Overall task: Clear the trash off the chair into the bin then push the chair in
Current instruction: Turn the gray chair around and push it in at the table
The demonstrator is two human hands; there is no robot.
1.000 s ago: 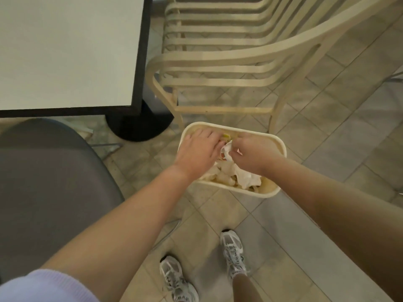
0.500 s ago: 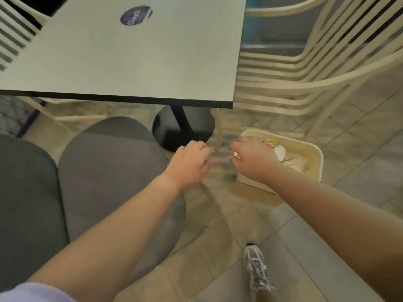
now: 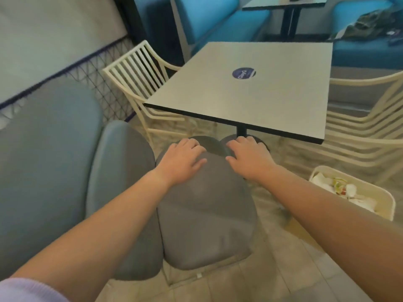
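A grey padded chair stands in front of me, its seat [image 3: 205,216] bare and its backrest [image 3: 43,171] to the left. My left hand [image 3: 182,161] lies over the far part of the seat with fingers spread and relaxed, holding nothing. My right hand [image 3: 248,156] hovers at the seat's far right edge, fingers loosely bent and empty. A cream plastic bin [image 3: 370,205] sits on the floor to the right, with crumpled white paper and wrappers [image 3: 340,188] inside.
A square grey table [image 3: 250,92] with a round blue sticker stands just beyond the chair on a black pedestal. Cream slatted chairs sit at its left [image 3: 135,77] and right [image 3: 370,131]. Blue benches and a wire fence lie behind. Tiled floor lies below.
Both hands left the bin, where they had been dropping white paper, and swung left over the grey chair seat. The view turned left and up with them.
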